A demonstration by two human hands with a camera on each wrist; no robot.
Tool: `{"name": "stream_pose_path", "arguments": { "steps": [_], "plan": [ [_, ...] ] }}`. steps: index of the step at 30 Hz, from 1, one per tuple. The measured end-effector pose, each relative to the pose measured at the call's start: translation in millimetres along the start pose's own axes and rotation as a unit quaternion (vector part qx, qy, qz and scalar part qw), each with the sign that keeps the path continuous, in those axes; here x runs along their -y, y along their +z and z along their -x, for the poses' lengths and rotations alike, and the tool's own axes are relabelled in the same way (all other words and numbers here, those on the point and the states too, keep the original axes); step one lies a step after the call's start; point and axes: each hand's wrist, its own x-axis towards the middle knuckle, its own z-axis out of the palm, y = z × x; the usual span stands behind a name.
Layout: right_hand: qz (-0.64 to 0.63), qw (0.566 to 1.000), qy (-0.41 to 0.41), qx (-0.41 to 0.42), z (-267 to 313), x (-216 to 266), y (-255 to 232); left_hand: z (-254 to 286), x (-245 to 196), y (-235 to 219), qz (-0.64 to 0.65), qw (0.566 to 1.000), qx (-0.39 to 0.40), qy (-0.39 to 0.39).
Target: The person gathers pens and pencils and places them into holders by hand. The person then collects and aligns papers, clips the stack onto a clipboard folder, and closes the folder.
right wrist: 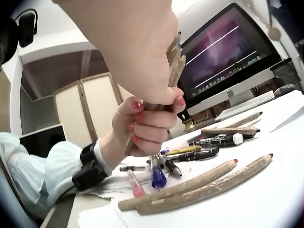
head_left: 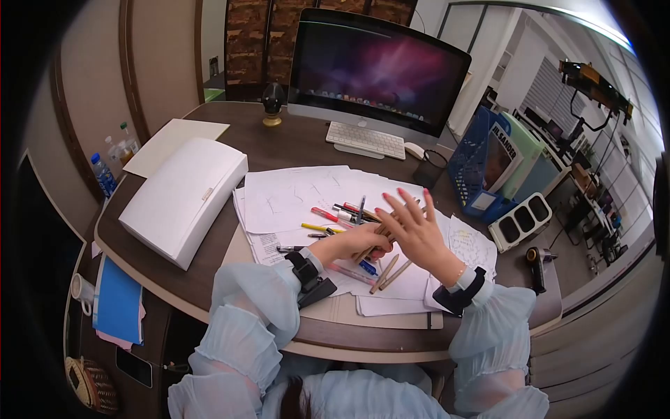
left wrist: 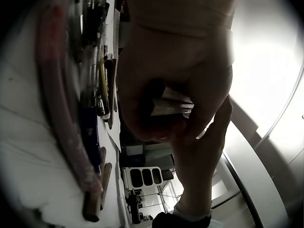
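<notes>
In the head view my left hand [head_left: 364, 241] grips a bundle of wooden pencils [right wrist: 178, 70], whose upper ends stick out above the fist in the right wrist view. My right hand [head_left: 424, 241] is raised just beside the bundle with its fingers spread straight, the palm side partly hidden. In the right wrist view it overlaps the pencils close over the left fist. Two loose wooden pencils [right wrist: 199, 187] lie side by side on the papers [head_left: 293, 195] below the hands. Around them are a red marker [head_left: 324, 215], a yellow pencil [head_left: 319, 228], a blue pen [right wrist: 157, 175] and several black pens.
A thick white paper stack [head_left: 185, 192] lies left. Behind the papers stand a keyboard [head_left: 366, 140], a monitor [head_left: 377, 73] and a black mesh pen cup [head_left: 433, 170]. To the right are a blue file holder [head_left: 471, 157], a white three-slot box [head_left: 522, 221] and a dark device [head_left: 536, 269].
</notes>
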Motion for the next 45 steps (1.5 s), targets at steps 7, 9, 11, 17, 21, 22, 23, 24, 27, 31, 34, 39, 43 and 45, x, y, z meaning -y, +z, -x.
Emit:
{"name": "stream_pose_path", "arguments": {
  "steps": [7, 9, 11, 17, 21, 22, 23, 24, 27, 31, 34, 39, 43, 45],
  "plan": [
    [-0.104, 0.989, 0.089, -0.053, 45.9, -20.5, 15.0, -3.9, 0.3, -9.5, 0.043, 0.976, -0.188, 0.1],
    [-0.188, 0.976, 0.059, 0.096, 54.0, -13.0, 10.3, -6.4, 3.3, -25.6, 0.081, 0.967, -0.206, 0.124],
    [-0.2, 0.958, -0.031, 0.203, 65.1, -4.9, 19.3, -6.5, 3.4, -38.0, 0.12, 0.952, -0.237, 0.155],
    [-0.204, 0.929, -0.084, 0.298, 67.0, -1.3, 40.8, -3.7, 6.0, -43.8, 0.169, 0.922, -0.289, 0.193],
    [-0.217, 0.934, 0.012, 0.284, 54.9, -22.7, 48.8, -1.4, 1.3, -43.5, 0.187, 0.922, -0.286, 0.183],
    [-0.22, 0.94, 0.071, 0.252, 49.7, -29.8, 51.9, -2.2, 1.3, -44.6, 0.188, 0.921, -0.286, 0.184],
    [-0.204, 0.941, 0.113, 0.246, 42.6, -37.4, 57.4, -3.2, 2.6, -46.0, 0.189, 0.921, -0.284, 0.191],
    [-0.188, 0.94, 0.155, 0.24, 37.0, -42.6, 63.3, -4.5, 4.8, -46.2, 0.19, 0.92, -0.282, 0.197],
    [-0.216, 0.935, 0.184, 0.211, 22.9, -46.4, 78.4, -4.2, 4.7, -45.6, 0.185, 0.923, -0.277, 0.194],
    [-0.203, 0.962, 0.096, 0.154, 19.6, -45.0, 115.0, -4.5, 6.6, -48.5, 0.199, 0.926, -0.258, 0.188],
    [-0.216, 0.926, 0.143, 0.275, 8.9, -43.0, 113.0, -5.9, 9.4, -49.2, 0.2, 0.928, -0.258, 0.181],
    [-0.229, 0.909, 0.15, 0.314, 8.7, -45.4, 119.6, -9.3, 12.6, -49.8, 0.18, 0.931, -0.263, 0.179],
    [-0.192, 0.924, 0.179, 0.28, 7.5, -41.3, 115.9, -6.9, 8.4, -49.0, 0.179, 0.932, -0.259, 0.179],
    [-0.109, 0.958, 0.141, 0.223, 7.7, -45.7, 102.7, -5.5, 8.2, -48.6, 0.18, 0.933, -0.257, 0.177]
  ]
}}
